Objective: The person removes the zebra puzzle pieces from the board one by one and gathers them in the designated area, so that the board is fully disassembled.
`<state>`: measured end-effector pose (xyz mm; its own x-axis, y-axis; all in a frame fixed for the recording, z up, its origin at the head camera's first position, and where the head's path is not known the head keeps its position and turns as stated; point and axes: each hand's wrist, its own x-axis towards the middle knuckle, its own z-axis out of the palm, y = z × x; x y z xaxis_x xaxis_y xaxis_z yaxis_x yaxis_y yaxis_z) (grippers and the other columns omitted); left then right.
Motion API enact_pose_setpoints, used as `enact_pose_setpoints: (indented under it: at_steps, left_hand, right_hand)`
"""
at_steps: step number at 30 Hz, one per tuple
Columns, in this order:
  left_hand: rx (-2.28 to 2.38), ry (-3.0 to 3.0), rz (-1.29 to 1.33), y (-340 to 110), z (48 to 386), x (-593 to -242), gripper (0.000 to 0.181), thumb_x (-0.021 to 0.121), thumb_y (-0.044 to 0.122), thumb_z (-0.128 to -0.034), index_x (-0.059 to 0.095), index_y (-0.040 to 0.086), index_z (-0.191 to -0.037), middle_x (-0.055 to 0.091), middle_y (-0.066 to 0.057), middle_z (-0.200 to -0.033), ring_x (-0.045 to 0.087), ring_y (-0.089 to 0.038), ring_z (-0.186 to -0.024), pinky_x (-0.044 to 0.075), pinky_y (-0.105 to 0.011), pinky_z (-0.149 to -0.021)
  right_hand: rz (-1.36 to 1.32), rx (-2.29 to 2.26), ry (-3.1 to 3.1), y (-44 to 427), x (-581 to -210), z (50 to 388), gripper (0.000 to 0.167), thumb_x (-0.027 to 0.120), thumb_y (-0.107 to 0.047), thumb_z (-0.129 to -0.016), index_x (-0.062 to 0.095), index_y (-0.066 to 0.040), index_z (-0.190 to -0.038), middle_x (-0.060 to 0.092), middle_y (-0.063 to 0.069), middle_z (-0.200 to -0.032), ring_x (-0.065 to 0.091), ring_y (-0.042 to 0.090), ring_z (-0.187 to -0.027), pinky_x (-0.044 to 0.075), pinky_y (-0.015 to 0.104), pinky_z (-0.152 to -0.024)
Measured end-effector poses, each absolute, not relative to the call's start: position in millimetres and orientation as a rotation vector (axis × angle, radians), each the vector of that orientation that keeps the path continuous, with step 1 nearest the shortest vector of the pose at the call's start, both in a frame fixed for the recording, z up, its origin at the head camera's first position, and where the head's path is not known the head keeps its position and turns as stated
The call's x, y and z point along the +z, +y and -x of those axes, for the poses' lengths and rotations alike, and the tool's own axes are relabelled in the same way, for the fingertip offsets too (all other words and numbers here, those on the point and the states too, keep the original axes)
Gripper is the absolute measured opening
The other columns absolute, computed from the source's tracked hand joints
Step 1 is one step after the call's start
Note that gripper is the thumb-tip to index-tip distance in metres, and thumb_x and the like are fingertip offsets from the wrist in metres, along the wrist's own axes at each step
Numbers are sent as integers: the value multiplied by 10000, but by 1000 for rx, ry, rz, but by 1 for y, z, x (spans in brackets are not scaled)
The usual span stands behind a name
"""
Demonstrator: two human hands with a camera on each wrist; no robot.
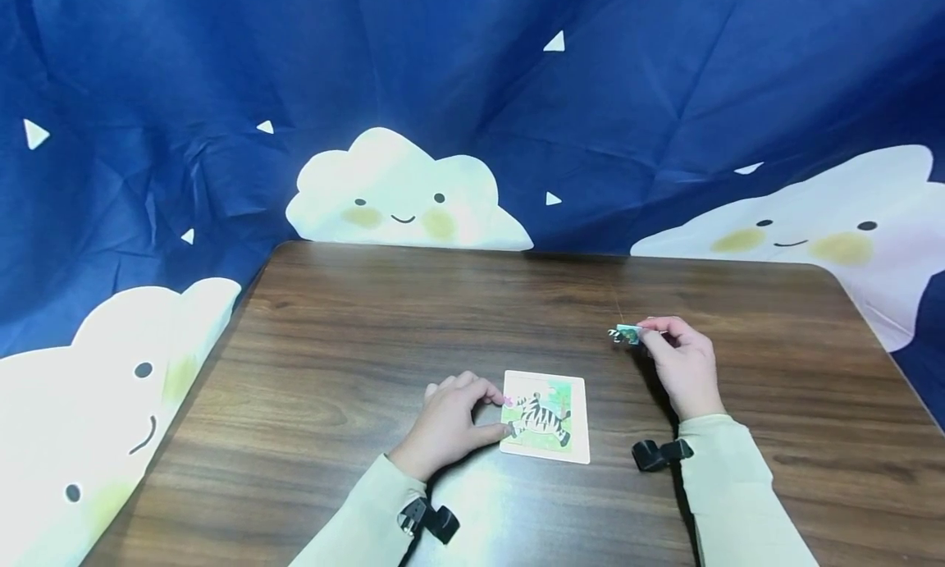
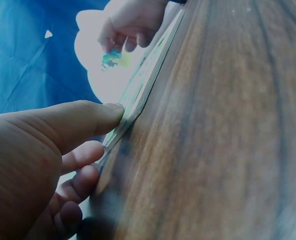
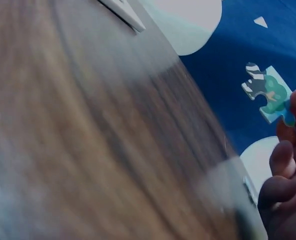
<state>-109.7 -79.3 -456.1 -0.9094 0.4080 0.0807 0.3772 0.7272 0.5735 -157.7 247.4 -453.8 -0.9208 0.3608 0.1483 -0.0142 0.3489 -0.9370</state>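
A square puzzle board (image 1: 586, 423) with a pale border lies on the table, showing a running zebra on green. My left hand (image 1: 452, 419) rests at its left side, thumb and index finger spread and touching the border. In the left wrist view the thumb (image 2: 100, 117) lies along the board's edge (image 2: 150, 82), with the other fingers loosely bent below. Beyond the board, to the right, my right hand (image 1: 682, 366) pinches a jigsaw piece (image 1: 627, 335) between thumb and fingers, above the table. The piece (image 3: 273, 95) has green, light blue and black-and-white striped parts.
The brown wood-grain table (image 1: 354, 329) has rounded far corners. Behind it hangs a dark blue cloth (image 1: 591, 124) with white clouds and small triangles. Black straps with small devices (image 1: 430, 519) sit on both wrists over pale sleeves.
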Motion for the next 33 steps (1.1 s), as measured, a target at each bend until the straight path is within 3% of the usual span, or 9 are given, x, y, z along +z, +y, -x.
enact_pose_setpoints:
  at_steps: [8,13,18,26,33]
  left_hand:
    - [925,2876,-666,-79,109,-455,308,815,422,-765,702,277,-1013,584,110,-916,466,-81,-813,271,-325,-748]
    - [909,2889,-654,-79,110,-456,313,824,437,-758,700,290,-1006,582,122,-923,474,-76,-818,277,-328,-759]
    - [910,2872,-657,-77,112,-456,315,816,443,-764,701,291,-1015,587,124,-933,475,-80,-823,282,-324,-751]
    - [918,2875,-644,-78,110,-457,308,819,431,-758,699,286,-1002,568,121,-905,462,-79,-811,269,-324,-743]
    - [931,2880,-651,-80,110,-457,306,816,428,-764,698,281,-1006,564,118,-900,468,-81,-815,277,-322,-747]
  right_hand:
    - [497,1720,-2068,264,-461,161,67,677,-73,-899,726,-27,-896,645,-104,-731,523,46,-659,404,162,-586]
    - [540,1901,-1885,271,-461,164,58,672,-18,-885,716,-32,-849,611,-47,-651,459,56,-508,366,170,-476]
    - [575,2025,-1744,287,-460,164,109,650,20,-884,714,-39,-819,587,-24,-611,439,60,-457,352,177,-428]
    - [377,2300,-1748,325,-464,165,178,561,56,-942,695,-21,-853,583,9,-644,455,68,-474,366,199,-415]
    - [455,2208,-1978,353,-459,170,137,606,-29,-949,709,-80,-875,613,-23,-673,475,70,-513,399,206,-439]
